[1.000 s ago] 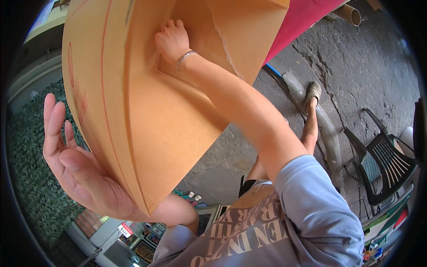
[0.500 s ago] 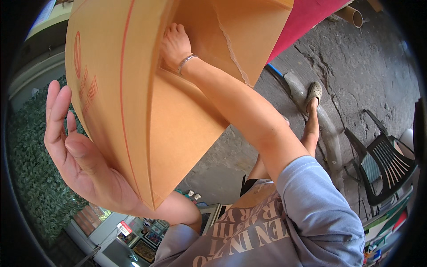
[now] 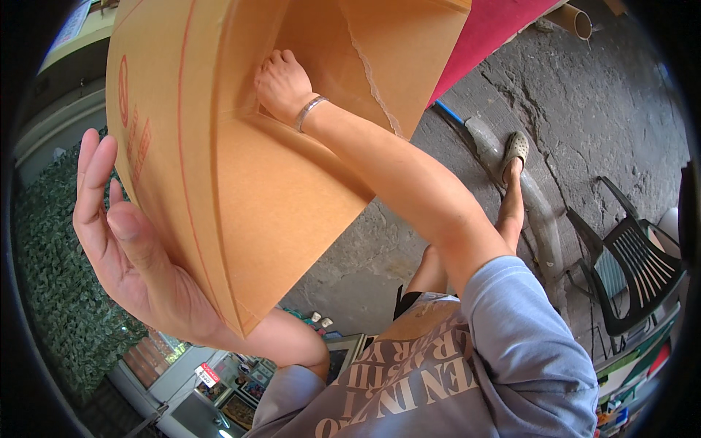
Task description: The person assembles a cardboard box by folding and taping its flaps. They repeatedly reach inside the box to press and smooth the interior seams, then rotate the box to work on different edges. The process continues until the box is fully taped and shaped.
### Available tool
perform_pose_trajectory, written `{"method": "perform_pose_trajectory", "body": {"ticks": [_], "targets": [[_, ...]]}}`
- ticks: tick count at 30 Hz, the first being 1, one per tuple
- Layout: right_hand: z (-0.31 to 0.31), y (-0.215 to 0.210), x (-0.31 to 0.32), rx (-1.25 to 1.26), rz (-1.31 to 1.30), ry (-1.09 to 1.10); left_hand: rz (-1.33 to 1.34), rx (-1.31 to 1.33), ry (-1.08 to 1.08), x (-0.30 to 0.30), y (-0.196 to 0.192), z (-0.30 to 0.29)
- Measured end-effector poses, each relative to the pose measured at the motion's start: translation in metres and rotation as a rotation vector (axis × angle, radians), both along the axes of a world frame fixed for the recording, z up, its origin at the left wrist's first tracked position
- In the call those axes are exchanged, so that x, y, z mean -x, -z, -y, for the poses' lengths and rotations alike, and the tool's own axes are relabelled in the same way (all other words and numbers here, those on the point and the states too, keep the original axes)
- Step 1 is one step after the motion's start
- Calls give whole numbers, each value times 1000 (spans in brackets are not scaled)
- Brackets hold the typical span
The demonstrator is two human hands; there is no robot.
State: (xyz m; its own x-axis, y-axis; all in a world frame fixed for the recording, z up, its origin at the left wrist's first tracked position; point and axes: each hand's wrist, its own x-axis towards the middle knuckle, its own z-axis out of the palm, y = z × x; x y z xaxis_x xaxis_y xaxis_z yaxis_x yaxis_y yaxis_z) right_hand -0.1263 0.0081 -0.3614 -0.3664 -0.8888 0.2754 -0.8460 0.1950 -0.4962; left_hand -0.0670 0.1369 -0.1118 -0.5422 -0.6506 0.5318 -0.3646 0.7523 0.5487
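A big brown cardboard box (image 3: 285, 226) takes up the space from about ten to twelve o'clock, and its low corner points down to between seven and eight. We can look right into it. Thin red lines and marks run down its outside, and a rough, torn strip (image 3: 369, 77) shows on the inside near twelve o'clock. The left hand (image 3: 142, 255) is at nine o'clock, and it is open — the fingers reach up and the thumb stands apart. The lower part of its palm and the wrist lie along the outside of the box, close to the low corner. The right hand (image 3: 283, 86) is deep in the box at eleven o'clock. Its fingers are bent in, but the tips are hidden, so I cannot tell if they hold anything. A shiny bracelet (image 3: 310, 111) is around that wrist. A bright pink sheet (image 3: 485, 44) is just beside the box at one o'clock, and a brown tube (image 3: 577, 23) is next to it. A foot in a pale shoe with holes (image 3: 517, 150) is at two o'clock, on the gray floor (image 3: 606, 109). A black chair (image 3: 635, 266) is just past three o'clock. Green leaves (image 3: 62, 292) are between eight and nine, behind the left hand.
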Motion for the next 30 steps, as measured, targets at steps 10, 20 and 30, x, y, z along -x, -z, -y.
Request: {"method": "perform_pose_trajectory", "body": {"ticks": [10,20,30], "targets": [[-10,-4,28,-44,61,-286,40,-4,-15,-4,-3,2],[-3,-2,41,-4,150,-246,169,55,-21,-21,-10,11],[-2,13,24,137,-96,-154,154,26,-6,-27,-9,15]]}}
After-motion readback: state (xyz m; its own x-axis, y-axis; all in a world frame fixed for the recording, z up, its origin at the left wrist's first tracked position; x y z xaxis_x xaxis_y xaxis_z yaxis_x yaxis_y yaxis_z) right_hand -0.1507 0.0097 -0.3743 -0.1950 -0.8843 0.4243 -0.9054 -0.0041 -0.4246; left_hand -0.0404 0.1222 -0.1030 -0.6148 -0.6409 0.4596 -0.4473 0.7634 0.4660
